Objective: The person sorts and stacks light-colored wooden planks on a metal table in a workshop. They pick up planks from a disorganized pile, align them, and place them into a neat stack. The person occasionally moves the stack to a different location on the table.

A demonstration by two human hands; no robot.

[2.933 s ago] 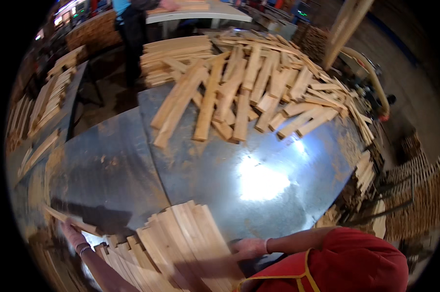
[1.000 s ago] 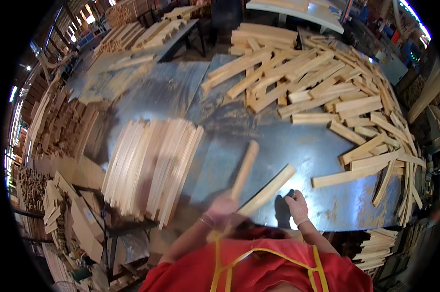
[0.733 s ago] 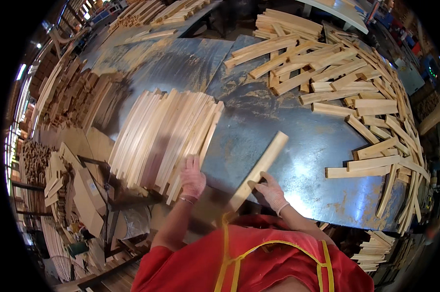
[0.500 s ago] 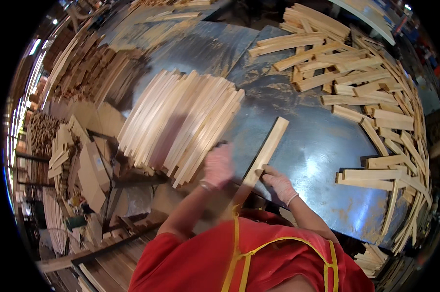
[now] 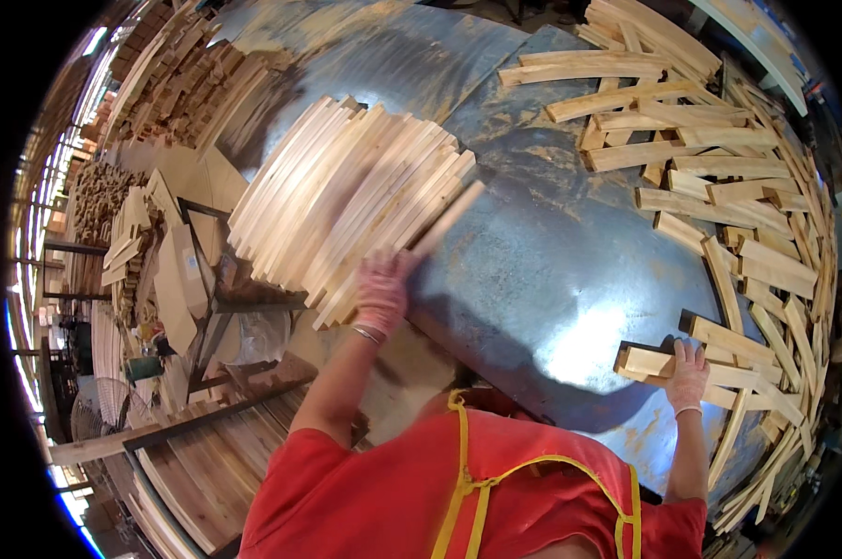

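My left hand point(image 5: 382, 293), in a pale pinkish glove, grips a wooden strip point(image 5: 451, 220) along the right side of a tight row of pale wooden strips point(image 5: 342, 191). The hand covers the strip's near part, and its far end is slightly blurred. Far to the right, my right hand point(image 5: 688, 375), gloved the same way, closes over another wooden strip point(image 5: 646, 362) at the near edge of a loose pile. Its thumb side is partly hidden.
Loose wooden strips point(image 5: 710, 166) lie crisscrossed along the right of the metal table point(image 5: 523, 252), which carries sawdust. Stacked darker wood pieces point(image 5: 174, 88) stand at the far left. A dark metal frame point(image 5: 218, 307) and cardboard point(image 5: 183, 279) are beside the row.
The strip my right hand held in the middle is now against the row under my left hand. My right hand has moved right to the pile and taken hold of a strip there. The view has shifted.
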